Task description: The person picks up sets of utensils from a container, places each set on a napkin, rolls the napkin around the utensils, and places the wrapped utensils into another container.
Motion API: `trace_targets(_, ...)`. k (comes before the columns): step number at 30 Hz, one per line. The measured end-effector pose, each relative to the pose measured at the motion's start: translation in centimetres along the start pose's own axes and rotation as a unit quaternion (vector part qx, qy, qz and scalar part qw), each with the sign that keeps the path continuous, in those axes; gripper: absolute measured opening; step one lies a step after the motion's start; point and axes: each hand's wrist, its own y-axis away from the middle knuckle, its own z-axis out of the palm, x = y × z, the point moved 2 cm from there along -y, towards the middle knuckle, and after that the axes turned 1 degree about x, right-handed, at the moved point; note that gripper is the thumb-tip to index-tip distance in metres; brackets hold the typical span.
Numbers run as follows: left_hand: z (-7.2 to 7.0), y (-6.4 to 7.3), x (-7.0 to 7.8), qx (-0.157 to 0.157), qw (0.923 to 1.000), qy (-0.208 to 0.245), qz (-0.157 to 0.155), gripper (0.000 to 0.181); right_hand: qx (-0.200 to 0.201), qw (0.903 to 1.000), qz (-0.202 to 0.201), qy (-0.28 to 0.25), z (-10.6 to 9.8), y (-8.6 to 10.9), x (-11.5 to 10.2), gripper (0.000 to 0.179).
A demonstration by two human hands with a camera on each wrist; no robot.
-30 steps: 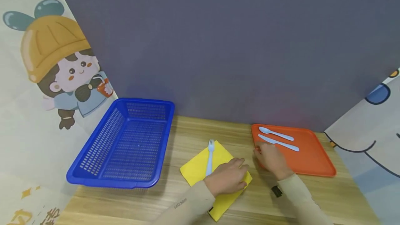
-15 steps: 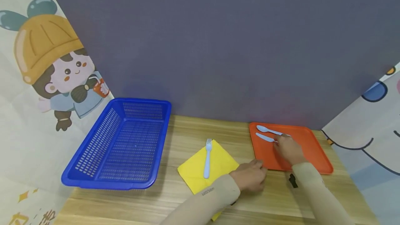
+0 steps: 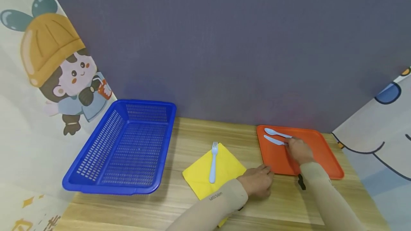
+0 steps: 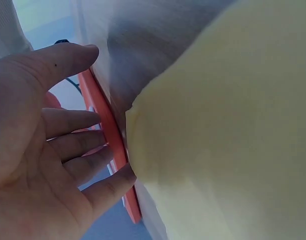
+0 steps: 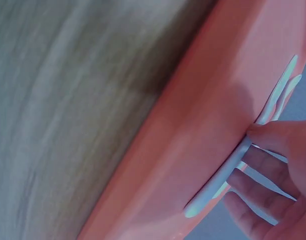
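Note:
My right hand [image 3: 301,150] is over the orange tray [image 3: 321,159], its thumb and fingers on either side of the light blue plastic knife [image 3: 273,140], pinching its handle. In the right wrist view the knife [image 5: 213,187] lies against the tray surface, with the thumb on its near side. Just behind it lies a matching spoon [image 3: 273,132], partly hidden by the hand. My left hand [image 3: 257,181] is by the tray's near left corner, fingers loosely extended and holding nothing. In the left wrist view its fingertips come up to the tray's rim [image 4: 110,132]; contact is hard to tell.
A yellow napkin [image 3: 199,175] lies on the wooden table [image 3: 192,131], partly under the left forearm, with a light blue fork [image 3: 213,163] on it. On the left stands a blue mesh basket [image 3: 138,152]. A grey panel [image 3: 224,45] rises behind the table.
My left hand has moved right, off the napkin to the tray's corner. My right hand has moved from the tray's left edge onto the knife handle. The last half second shows little motion.

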Motion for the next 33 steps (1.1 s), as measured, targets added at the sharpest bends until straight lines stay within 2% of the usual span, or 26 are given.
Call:
trace_targets(9, -0.2, 0.1, 0.1, -0.010, 0.9996, 0.026, -0.008, 0.059, -0.018, 0.9984, -0.019, 0.049, -0.7, 0.4, -0.6, 0.009)
trace_targets(13, -0.4, 0.2, 0.0, -0.013, 0.9992, 0.037, -0.012, 0.059, -0.027, 0.9986, -0.016, 0.043, -0.9, 0.5, -0.8, 0.009)
trace_targets(21, -0.5, 0.2, 0.0, -0.016, 0.9995, 0.026, -0.010, 0.060, -0.070, 0.9970, -0.011, 0.030, -0.9, 0.4, -0.7, 0.010)
trace_targets(29, -0.8, 0.6, -0.2, -0.001, 0.9996, 0.028, 0.002, 0.057, -0.058, 0.9944, -0.060, 0.065, -0.8, 0.4, -0.9, 0.016)
trace_targets(31, -1.0, 1.0, -0.4, 0.009, 0.9997, 0.024, 0.007, 0.055, -0.050, 0.9948, -0.067, 0.058, -0.9, 0.5, -1.1, 0.012)
trace_targets(33, -1.2, 1.6, -0.7, 0.024, 0.9995, 0.013, 0.018, 0.046, -0.040, 0.9955, -0.072, 0.045, -1.2, 0.6, -1.5, 0.011)
